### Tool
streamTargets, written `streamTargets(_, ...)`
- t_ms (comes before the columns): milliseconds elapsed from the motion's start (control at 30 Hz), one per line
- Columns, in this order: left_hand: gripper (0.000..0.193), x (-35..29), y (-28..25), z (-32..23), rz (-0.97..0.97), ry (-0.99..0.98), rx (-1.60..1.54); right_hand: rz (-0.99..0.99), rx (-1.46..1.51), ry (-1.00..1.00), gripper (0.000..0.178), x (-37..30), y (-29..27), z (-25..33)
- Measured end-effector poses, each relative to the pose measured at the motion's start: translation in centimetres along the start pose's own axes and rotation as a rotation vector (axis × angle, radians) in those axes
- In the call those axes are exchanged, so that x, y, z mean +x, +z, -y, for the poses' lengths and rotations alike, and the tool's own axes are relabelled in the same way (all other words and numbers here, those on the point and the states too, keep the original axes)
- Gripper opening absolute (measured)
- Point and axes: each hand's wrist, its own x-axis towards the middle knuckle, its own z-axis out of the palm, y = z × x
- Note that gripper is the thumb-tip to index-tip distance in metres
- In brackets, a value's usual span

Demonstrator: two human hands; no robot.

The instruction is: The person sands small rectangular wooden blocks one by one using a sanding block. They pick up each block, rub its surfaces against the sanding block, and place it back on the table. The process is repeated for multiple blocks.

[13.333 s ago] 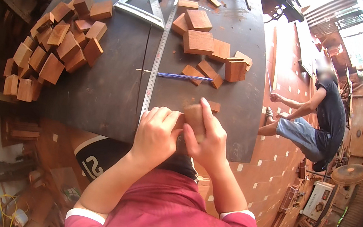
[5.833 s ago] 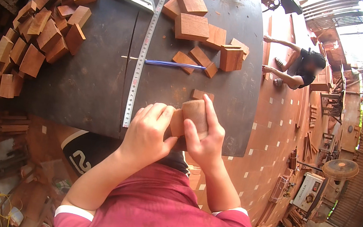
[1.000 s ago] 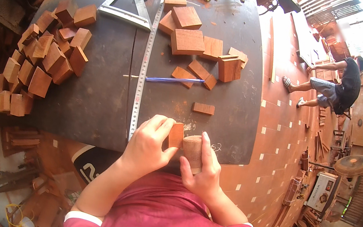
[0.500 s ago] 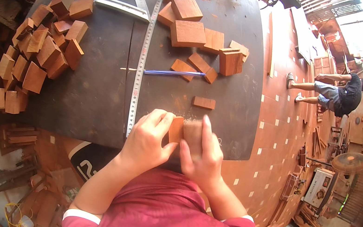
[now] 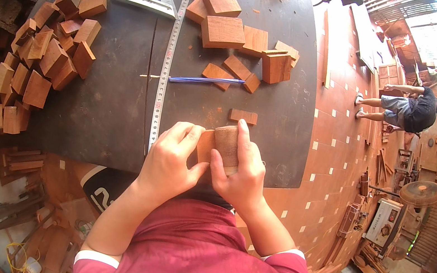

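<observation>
Close to my body, over the table's near edge, my left hand (image 5: 170, 157) is closed around a small orange-brown wooden block (image 5: 205, 148). My right hand (image 5: 244, 166) grips a curved, dull brown piece (image 5: 227, 142) that looks like folded sandpaper, between thumb and fingers. That piece lies against the right side of the block. Just beyond my hands is a flat reddish wooden block (image 5: 243, 117). Fine dust marks the dark tabletop (image 5: 279, 145) around them.
A pile of wooden blocks (image 5: 52, 61) covers the table's left side; more blocks (image 5: 224, 33) lie ahead. A metal triangle square (image 5: 145, 2), a measuring tape (image 5: 168, 61) and blue pen-like sticks (image 5: 204, 81) lie between. Another person (image 5: 418, 107) stands off to the right.
The brown piece in my right hand was blurred and upright; now it shows sharply, bent, and overlaps the block more. The view has shifted slightly. The other person has changed stance.
</observation>
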Motion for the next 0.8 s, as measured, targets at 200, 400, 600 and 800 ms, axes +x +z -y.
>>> streamTargets(200,0.064,-0.1,0.1,-0.2,-0.01,-0.002,-0.014,0.033,-0.055,-0.107,0.085,-3.4,-1.5,0.1)
streamTargets(400,0.064,-0.1,-0.1,-0.3,-0.001,-0.007,-0.005,-0.038,-0.064,-0.045,0.078,0.3,0.4,0.2)
streamTargets(600,0.065,-0.3,0.0,-0.1,-0.001,-0.013,-0.026,-0.01,0.009,-0.155,0.078,-2.8,-1.5,0.9)
streamTargets(800,0.061,-0.2,0.1,0.0,-0.011,0.002,-0.032,-0.003,0.049,-0.1,0.079,0.0,-0.3,0.8)
